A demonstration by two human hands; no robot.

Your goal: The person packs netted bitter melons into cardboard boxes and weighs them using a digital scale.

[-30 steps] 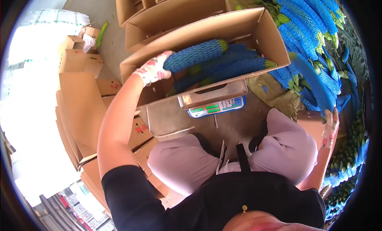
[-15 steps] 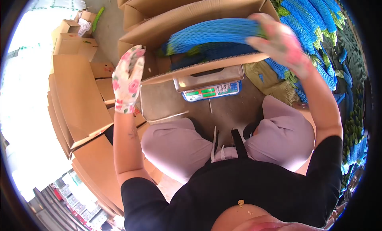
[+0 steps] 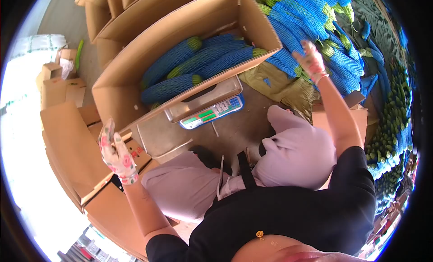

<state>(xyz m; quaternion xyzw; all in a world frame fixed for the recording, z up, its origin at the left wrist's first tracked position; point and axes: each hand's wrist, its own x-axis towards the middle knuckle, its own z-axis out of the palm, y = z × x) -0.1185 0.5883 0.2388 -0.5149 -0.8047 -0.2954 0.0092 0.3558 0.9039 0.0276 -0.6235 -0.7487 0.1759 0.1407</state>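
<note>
My left hand (image 3: 117,153), in a white floral glove, is raised beside the near left corner of the open cardboard box (image 3: 131,45), fingers apart and holding nothing. Inside that box lie several long green vegetables in blue net sleeves (image 3: 203,59). The box stands on a metal-topped scale (image 3: 212,114) with a keypad and green displays. On the right, my right hand (image 3: 312,63), gloved the same way, is over the edge of a heap of blue-netted vegetables (image 3: 336,23). Its fingers are spread, with nothing visible in them.
More open boxes (image 3: 101,18) stand behind the first one. Flattened cardboard (image 3: 72,149) is stacked at the left. An olive cloth (image 3: 279,88) lies between scale and heap. Many green vegetables (image 3: 392,113) line the far right. A small carton (image 3: 361,120) sits by my right arm.
The blue-netted vegetable near my right hand is now out of that hand, and several lie in the box. My right hand has moved over the heap. The view has shifted.
</note>
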